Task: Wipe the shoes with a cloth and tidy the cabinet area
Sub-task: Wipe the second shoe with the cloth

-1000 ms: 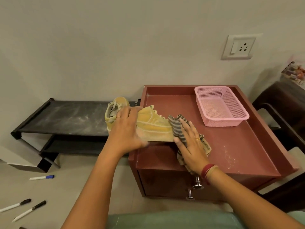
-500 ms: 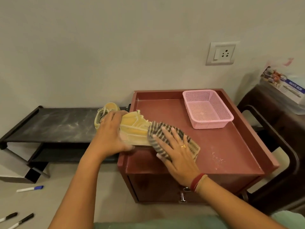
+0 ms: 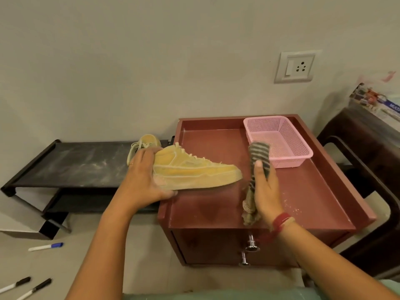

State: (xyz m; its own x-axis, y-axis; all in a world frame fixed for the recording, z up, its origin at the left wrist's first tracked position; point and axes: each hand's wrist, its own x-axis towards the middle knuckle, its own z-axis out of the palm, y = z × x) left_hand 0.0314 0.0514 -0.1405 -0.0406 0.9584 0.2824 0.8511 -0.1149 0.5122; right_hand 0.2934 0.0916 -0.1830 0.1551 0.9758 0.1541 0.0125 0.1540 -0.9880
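Step in hand: wiping, judged mid-stroke on the first shoe.

The left hand is curled round the heel of the yellow shoe and holds it sole-down over the left edge of the cabinet, toe pointing to 3 o'clock. I cannot tell whether the toe touches the top.

The right hand pinches the striped cloth under its thumb. The cloth stands just beside the toe at 3 o'clock, apart from it.

Next move, in my judgement: bring the cloth to 9 o'clock onto the upper while the left hand steadies the heel.

Outstanding:
- A second shoe sits on the dusty black rack, at 11 o'clock of the left hand.
- Crumbs lie on the cabinet at 3 o'clock of the right hand.
- Markers lie on the floor at 8 o'clock.

A pink basket stands at 1 o'clock of the cloth.
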